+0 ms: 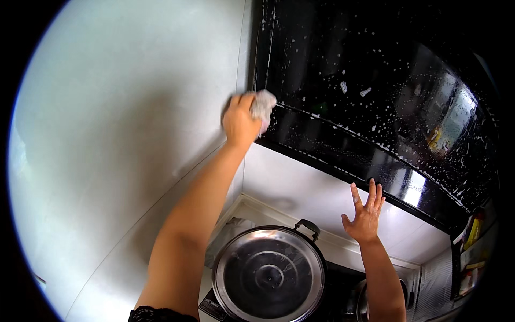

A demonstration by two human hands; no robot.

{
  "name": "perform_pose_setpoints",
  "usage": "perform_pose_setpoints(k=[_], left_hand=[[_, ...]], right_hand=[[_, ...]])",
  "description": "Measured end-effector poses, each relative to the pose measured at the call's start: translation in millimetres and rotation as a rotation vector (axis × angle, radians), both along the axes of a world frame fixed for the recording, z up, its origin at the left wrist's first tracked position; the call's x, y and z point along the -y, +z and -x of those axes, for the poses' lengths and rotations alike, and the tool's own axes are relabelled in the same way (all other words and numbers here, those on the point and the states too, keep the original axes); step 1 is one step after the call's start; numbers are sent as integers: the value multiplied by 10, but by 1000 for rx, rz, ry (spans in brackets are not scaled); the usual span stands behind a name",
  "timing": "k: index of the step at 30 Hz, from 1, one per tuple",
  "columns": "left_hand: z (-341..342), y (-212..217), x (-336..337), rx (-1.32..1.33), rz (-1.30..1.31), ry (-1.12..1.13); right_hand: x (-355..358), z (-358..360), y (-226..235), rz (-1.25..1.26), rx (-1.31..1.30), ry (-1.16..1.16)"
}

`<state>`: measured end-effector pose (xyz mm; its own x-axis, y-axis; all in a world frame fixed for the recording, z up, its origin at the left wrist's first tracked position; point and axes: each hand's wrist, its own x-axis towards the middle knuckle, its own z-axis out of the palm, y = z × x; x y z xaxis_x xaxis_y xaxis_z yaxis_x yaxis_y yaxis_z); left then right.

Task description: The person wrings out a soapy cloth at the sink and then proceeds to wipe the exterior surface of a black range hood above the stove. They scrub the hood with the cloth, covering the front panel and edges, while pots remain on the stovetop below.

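one left hand: fingers clenched round one pale cloth | cloth: at left edge of one foam-flecked black panel | one right hand: fingers spread near panel's lower edge | one large lidded pan below

I've got a big round lidded pan near centre, dark loop handle on its far side. Smaller pot to its right, partly hidden. Pale wall left. Right edge: yellow package, silvery textured sheet. Details too small for me.
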<state>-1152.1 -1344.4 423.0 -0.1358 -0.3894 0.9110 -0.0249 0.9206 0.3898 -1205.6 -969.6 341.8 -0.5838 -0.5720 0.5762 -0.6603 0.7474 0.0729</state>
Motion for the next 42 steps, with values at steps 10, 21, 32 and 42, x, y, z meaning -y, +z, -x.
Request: perform_pose_setpoints(k=[10,21,32,42], left_hand=[[-218,-178,-77,256,130,25],[-250,-225,-61,490,51,51],[-31,276,-105,50,-74,167],[64,462,97,-181,-34,10]], right_hand=[[16,9,-16,17,5,-8],[23,1,-22,11,-2,-22],[56,-8,-18,5,-1,-23],[18,-8,-17,22,-7,-16]])
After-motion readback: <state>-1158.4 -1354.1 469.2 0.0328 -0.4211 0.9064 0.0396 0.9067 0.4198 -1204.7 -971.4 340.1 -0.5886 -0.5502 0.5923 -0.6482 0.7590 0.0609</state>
